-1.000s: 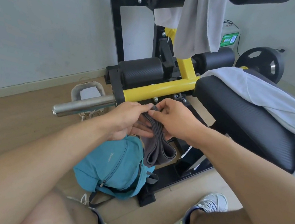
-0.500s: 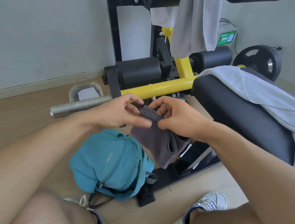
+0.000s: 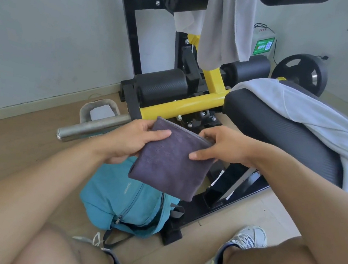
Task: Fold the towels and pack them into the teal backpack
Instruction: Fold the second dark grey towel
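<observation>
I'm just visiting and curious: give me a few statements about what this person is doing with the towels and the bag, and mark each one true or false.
1. Both hands hold the folded dark grey towel. True: the left hand and the right hand each pinch an upper corner.
2. The dark grey towel is already inside the teal backpack. False: it is held in the air above the backpack.
3. A white towel lies draped over the black bench pad. True.
4. The backpack sits on the bench. False: it lies on the wooden floor.
5. A light grey towel hangs from the machine's upper part. True.
</observation>
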